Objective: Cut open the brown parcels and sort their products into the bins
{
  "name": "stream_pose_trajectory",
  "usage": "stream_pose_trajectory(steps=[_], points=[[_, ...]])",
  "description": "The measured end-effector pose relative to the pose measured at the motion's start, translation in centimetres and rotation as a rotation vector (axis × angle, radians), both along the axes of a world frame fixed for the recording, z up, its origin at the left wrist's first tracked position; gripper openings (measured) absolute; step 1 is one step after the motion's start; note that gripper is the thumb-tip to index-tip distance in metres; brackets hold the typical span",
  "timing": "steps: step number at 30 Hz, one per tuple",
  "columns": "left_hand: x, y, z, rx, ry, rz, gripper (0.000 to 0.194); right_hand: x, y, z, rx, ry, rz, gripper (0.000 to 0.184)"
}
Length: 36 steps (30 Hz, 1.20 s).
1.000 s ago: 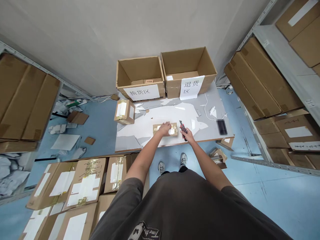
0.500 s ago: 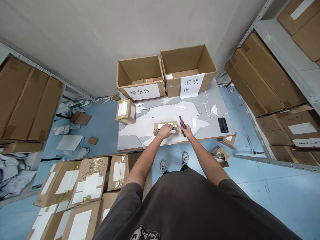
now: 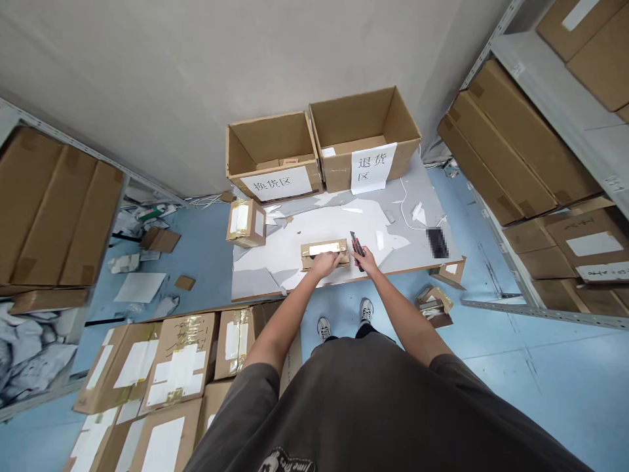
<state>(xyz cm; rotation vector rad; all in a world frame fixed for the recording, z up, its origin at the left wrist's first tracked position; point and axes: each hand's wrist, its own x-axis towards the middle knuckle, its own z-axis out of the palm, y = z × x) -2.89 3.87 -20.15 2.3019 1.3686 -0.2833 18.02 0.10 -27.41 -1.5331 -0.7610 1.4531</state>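
A small cardboard box (image 3: 308, 249) with a white label and shiny tape lies on the white-covered worktable (image 3: 255, 272). My left hand (image 3: 324, 264) is at its front side, fingers curled against the box below the label; the fingertips are partly hidden. To the right, my right hand (image 3: 366, 259) grips a red and black box cutter (image 3: 357, 247), its tip pointing away from me. The cutter is beside the box, apart from it.
Behind stand two large open cartons (image 3: 275, 181) (image 3: 339, 172) with paper signs. A taped carton (image 3: 253, 223) sits at the left, a phone (image 3: 437, 242) at the right. Stacked cartons (image 3: 179, 354) crowd the lower left; loaded shelves (image 3: 555, 111) flank the right.
My left hand has slid from the top of the small box toward its front, uncovering more of the label. My right hand keeps the cutter in nearly the same place.
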Motion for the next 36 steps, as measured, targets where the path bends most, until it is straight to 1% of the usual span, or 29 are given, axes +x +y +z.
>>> stream_pose_trajectory(steps=[2, 3, 6, 8, 10, 13, 16, 18, 21, 23, 27, 31, 34, 36], points=[[0.6, 1.3, 0.6, -0.001, 0.061, 0.109, 0.036, 0.2, 0.0, -0.1, 0.000, 0.008, -0.001, 0.063], [0.9, 1.9, 0.9, 0.009, 0.086, 0.124, 0.032, 0.4, -0.1, -0.2, 0.002, 0.014, 0.000, 0.063], [1.7, 3.6, 1.3, 0.059, 0.129, 0.065, 0.045, 0.8, -0.2, -0.5, 0.005, 0.035, 0.007, 0.065], [2.0, 4.2, 1.3, 0.060, 0.137, 0.021, 0.043, 1.3, -0.2, -0.8, -0.001, 0.045, 0.019, 0.066], [2.2, 4.6, 1.1, 0.026, 0.137, 0.010, 0.038, 2.1, -0.1, -1.1, -0.015, 0.035, 0.030, 0.067], [2.1, 4.7, 0.9, -0.012, 0.123, 0.002, 0.037, 3.7, 0.0, -1.4, -0.006, -0.025, 0.073, 0.068], [1.9, 4.8, 0.6, 0.006, 0.099, 0.000, 0.036, 5.6, 0.1, -1.6, 0.062, -0.121, 0.177, 0.066], [1.9, 4.8, 0.5, 0.013, 0.093, 0.021, 0.036, 6.8, 0.1, -1.7, 0.110, -0.207, 0.267, 0.063], [1.8, 5.0, 0.5, -0.002, 0.094, 0.073, 0.036, 8.2, 0.1, -1.7, 0.174, -0.343, 0.391, 0.056], [1.8, 5.1, 0.6, -0.014, 0.097, 0.078, 0.037, 8.7, 0.2, -1.7, 0.217, -0.430, 0.453, 0.050], [1.9, 5.0, 0.7, 0.004, 0.090, 0.051, 0.037, 9.0, 0.8, -1.8, 0.288, -0.645, 0.523, 0.041], [1.9, 4.7, 0.4, 0.012, 0.086, 0.061, 0.037, 8.2, 1.6, -1.9, 0.328, -0.840, 0.555, 0.037], [1.8, 4.8, 0.0, 0.028, 0.084, 0.066, 0.037, 7.7, 2.1, -1.9, 0.365, -0.934, 0.581, 0.036], [1.7, 4.9, -0.4, 0.024, 0.084, 0.068, 0.037, 7.8, 2.4, -1.8, 0.384, -0.958, 0.606, 0.035]])
